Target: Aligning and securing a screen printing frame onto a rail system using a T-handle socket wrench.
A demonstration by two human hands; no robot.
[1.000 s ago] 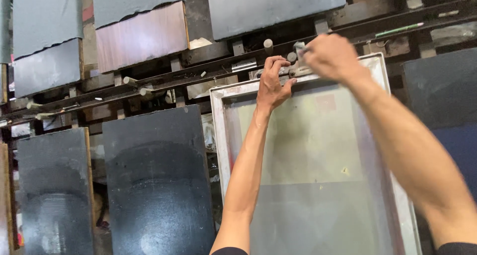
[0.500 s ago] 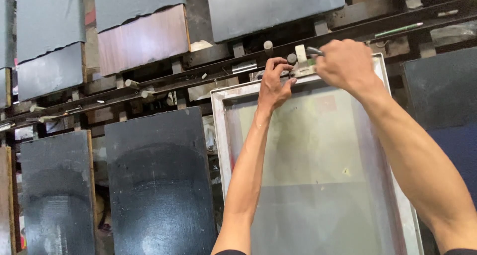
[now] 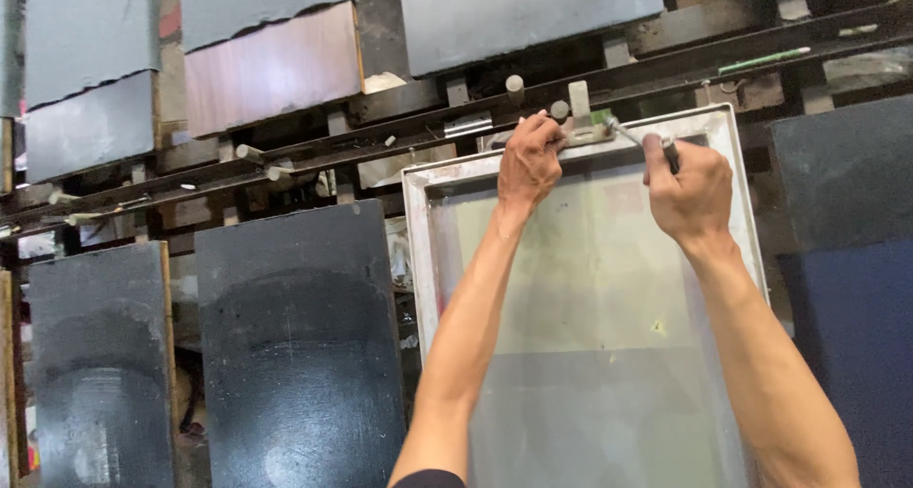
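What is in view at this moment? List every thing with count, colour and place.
Framed screen: one, pale metal frame, grey-green mesh, centre right.
Clamp: one, pale metal, on the frame's top edge.
Tool: one, thin, silvery with dark handle, by the clamp.
Boards: several, mostly black or grey, one brownish, left, top and right.
Rail: one, dark, across the top.
Left hand: on the clamp.
Right hand: closed on the tool.

Both bare arms are stretched up and forward. The left hand (image 3: 529, 161) is curled, fingers pinched together. The right hand (image 3: 692, 191) is closed in a fist, wrist bent.
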